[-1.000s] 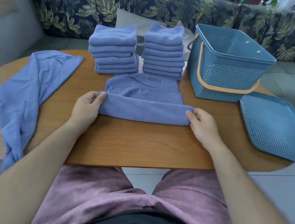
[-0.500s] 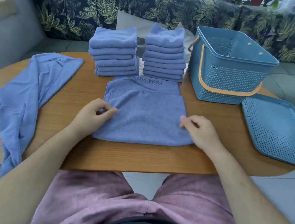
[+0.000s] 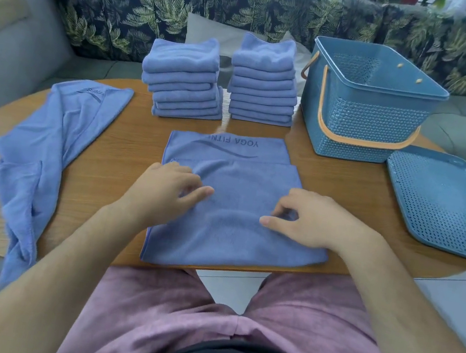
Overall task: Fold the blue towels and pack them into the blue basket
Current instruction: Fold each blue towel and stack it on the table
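A half-folded blue towel [image 3: 226, 235] printed "YOGA FITNESS" lies flat in front of me, its near edge at the table's front edge. My left hand [image 3: 163, 193] rests on its left part with fingers stretched toward the middle. My right hand [image 3: 309, 220] rests on its right part, fingers loosely curled, fingertips touching the cloth. Two stacks of folded blue towels [image 3: 185, 80] [image 3: 264, 82] stand at the back. The blue basket [image 3: 363, 116] with an orange handle stands open at the back right. An unfolded blue towel [image 3: 47, 144] sprawls at the left.
The basket's perforated blue lid [image 3: 446, 203] lies at the right, partly over the edge of the round wooden table [image 3: 128, 143]. A leaf-patterned sofa [image 3: 123, 8] with a white cushion runs behind the table. My lap is below the front edge.
The folded layer I held by its ends now lies flat, reaching toward me. Both hands let go of the side edges and slid inward onto the towel's middle.
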{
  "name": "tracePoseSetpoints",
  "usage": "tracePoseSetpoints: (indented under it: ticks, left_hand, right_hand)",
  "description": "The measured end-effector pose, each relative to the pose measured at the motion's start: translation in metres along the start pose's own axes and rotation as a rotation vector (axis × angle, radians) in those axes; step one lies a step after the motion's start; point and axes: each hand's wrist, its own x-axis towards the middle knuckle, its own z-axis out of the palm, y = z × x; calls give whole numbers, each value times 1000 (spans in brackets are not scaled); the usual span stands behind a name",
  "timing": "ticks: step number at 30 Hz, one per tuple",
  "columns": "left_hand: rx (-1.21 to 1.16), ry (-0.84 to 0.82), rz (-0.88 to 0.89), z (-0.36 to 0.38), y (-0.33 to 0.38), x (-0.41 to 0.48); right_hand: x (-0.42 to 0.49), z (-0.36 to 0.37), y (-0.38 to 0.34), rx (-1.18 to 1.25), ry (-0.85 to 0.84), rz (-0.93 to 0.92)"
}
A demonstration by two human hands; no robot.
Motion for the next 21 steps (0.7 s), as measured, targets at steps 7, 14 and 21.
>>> tracePoseSetpoints:
  ticks: [7, 14, 21]
  left_hand:
    - [-70, -283, -85, 37, 18, 0]
    - [-152, -164, 42, 4, 9, 0]
    - [-4, -15, -68, 29, 2, 1]
  right_hand:
    - [8, 35, -16, -2, -6, -68]
    - [-8, 9, -26, 25, -24, -71]
    - [15, 40, -5, 7, 307, -71]
